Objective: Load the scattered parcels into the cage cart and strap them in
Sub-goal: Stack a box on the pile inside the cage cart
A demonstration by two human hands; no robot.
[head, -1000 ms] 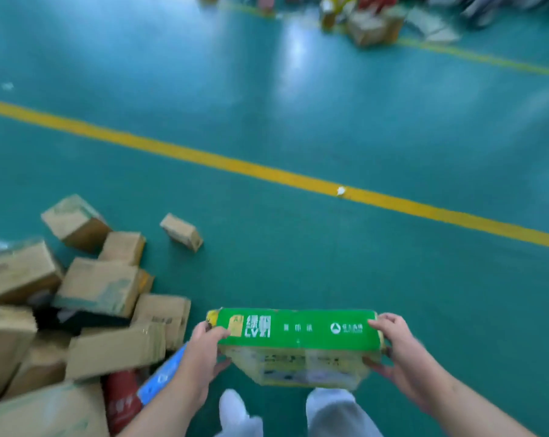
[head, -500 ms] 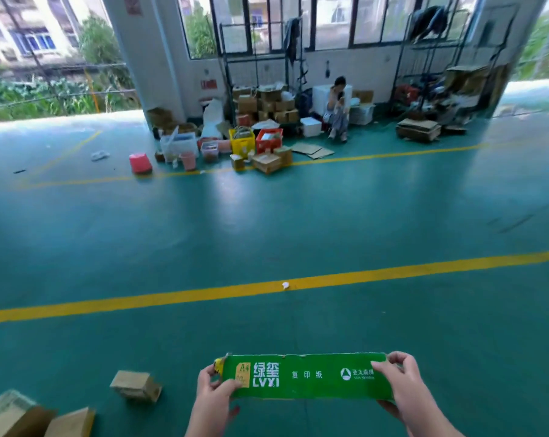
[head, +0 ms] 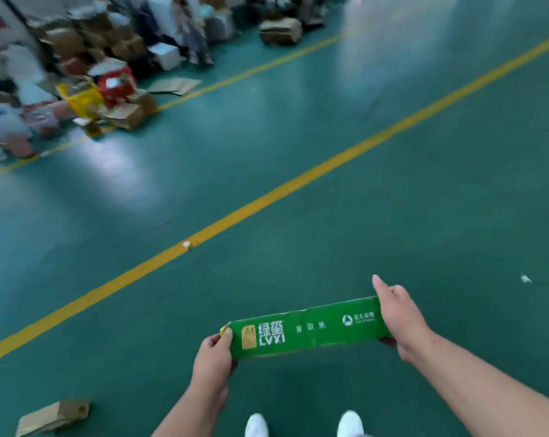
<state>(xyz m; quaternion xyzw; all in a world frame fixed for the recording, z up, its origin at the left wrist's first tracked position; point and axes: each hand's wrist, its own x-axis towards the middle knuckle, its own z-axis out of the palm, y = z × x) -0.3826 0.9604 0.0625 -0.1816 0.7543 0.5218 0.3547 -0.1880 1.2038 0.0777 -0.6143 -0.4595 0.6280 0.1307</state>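
One green parcel (head: 307, 329), one brown carton (head: 50, 417) nearby

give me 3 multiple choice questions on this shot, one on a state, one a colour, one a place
1. The green box is: A) set down B) held at both ends C) held one-handed
2. The painted line is: A) red B) white C) yellow
3. The brown carton lies: A) on the floor, lower left B) on the box C) beyond the line

1 B: the left hand and right hand grip its ends.
2 C: it shows yellow.
3 A: it sits at lower left.
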